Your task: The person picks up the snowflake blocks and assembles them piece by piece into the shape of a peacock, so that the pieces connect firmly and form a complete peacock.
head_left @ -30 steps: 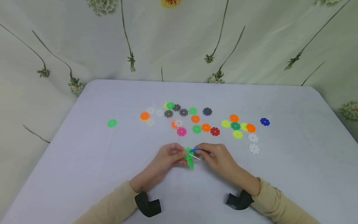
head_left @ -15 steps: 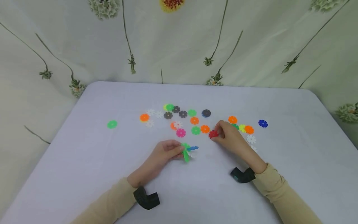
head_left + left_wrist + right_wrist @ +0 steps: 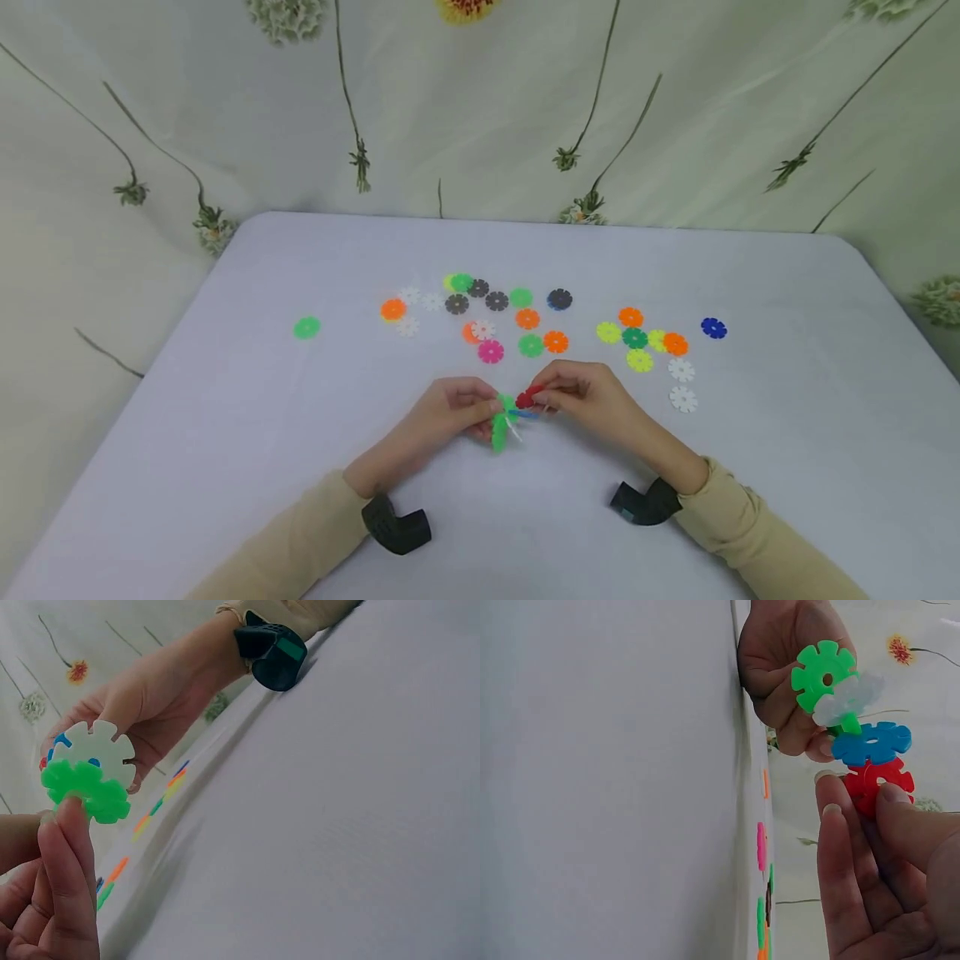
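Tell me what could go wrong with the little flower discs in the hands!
The right hand pinches the red disc between thumb and fingers, so it might slip and drop onto the table.

The left hand pinches just the green part of the cluster, so pushing red against the blue disc could perhaps twist it or pop a piece loose.

Red disc [image 3: 865,780] partly hidden behind the right hand [image 3: 591,395]

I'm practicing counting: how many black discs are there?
4 on the table: leftmost disc, farthest disc, its right neighbour, rightmost disc atop a blue disc. More may be hidden.
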Action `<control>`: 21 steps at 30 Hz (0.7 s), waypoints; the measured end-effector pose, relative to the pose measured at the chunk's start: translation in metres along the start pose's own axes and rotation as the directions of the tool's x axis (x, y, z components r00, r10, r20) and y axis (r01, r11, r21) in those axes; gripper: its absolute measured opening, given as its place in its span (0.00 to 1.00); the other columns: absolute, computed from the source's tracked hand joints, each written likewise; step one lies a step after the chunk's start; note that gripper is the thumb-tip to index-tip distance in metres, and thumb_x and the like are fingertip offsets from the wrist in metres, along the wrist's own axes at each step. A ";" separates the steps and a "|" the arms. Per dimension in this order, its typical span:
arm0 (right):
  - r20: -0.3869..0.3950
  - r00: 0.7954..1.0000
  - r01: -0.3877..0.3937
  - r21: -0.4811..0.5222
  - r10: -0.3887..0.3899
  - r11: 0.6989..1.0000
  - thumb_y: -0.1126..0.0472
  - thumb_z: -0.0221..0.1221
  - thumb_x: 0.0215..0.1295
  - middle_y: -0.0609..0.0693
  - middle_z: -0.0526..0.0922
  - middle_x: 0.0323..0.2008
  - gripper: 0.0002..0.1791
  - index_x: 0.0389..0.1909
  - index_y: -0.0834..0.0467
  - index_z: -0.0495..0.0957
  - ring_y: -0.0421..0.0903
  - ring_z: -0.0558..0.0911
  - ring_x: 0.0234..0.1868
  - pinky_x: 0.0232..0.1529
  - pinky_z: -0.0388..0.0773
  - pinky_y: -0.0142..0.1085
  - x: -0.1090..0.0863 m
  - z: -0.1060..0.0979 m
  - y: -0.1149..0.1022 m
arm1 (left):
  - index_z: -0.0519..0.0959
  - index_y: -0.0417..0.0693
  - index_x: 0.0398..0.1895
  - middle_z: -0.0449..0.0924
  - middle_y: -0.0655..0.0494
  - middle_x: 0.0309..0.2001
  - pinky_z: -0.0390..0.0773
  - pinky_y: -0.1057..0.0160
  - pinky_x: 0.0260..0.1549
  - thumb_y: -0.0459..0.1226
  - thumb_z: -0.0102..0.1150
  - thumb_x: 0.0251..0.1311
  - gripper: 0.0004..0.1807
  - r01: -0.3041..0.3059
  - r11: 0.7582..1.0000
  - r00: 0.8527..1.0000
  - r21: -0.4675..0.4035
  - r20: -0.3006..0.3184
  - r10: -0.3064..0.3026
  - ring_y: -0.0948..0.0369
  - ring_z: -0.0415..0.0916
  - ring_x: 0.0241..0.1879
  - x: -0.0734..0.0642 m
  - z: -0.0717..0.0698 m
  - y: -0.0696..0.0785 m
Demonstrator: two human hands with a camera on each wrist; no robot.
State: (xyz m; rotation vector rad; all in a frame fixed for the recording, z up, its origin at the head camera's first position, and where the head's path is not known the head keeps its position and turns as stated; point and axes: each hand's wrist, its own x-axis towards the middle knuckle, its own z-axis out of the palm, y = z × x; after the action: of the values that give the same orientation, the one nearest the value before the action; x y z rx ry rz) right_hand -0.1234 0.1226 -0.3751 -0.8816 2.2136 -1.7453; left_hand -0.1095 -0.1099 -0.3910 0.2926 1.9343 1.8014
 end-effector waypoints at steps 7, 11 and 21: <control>-0.004 0.996 0.094 -0.045 -0.094 0.995 0.73 0.62 0.57 0.53 0.83 0.30 0.06 0.34 0.62 0.81 0.45 0.83 0.32 0.36 0.80 0.37 -0.001 0.003 0.000 | 0.77 0.33 0.40 0.78 0.49 0.24 0.79 0.64 0.32 0.35 0.58 0.62 0.11 -0.001 1.000 1.000 0.014 0.030 0.000 0.58 0.76 0.25 -0.001 0.000 0.000; 0.012 0.991 0.132 -0.024 -0.132 0.991 0.75 0.61 0.56 0.53 0.83 0.30 0.06 0.34 0.63 0.80 0.46 0.83 0.32 0.36 0.80 0.37 -0.001 0.007 0.002 | 0.77 0.32 0.38 0.77 0.50 0.24 0.78 0.65 0.30 0.34 0.58 0.61 0.10 -0.005 1.000 0.999 0.007 0.042 0.005 0.59 0.74 0.24 -0.001 0.001 0.001; 0.004 0.987 0.160 -0.067 -0.160 0.985 0.74 0.62 0.56 0.48 0.83 0.30 0.07 0.35 0.63 0.80 0.43 0.83 0.32 0.36 0.80 0.37 -0.001 0.011 0.003 | 0.77 0.33 0.37 0.76 0.52 0.24 0.75 0.67 0.28 0.34 0.57 0.62 0.09 0.020 1.000 1.000 -0.008 0.012 -0.020 0.60 0.71 0.23 0.002 0.004 0.002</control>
State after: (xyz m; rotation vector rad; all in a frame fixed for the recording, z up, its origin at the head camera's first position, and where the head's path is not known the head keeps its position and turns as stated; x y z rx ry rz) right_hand -0.1186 0.1144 -0.3813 -1.1024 2.2708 -1.7470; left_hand -0.1095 -0.1051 -0.3895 0.2796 1.9143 1.7907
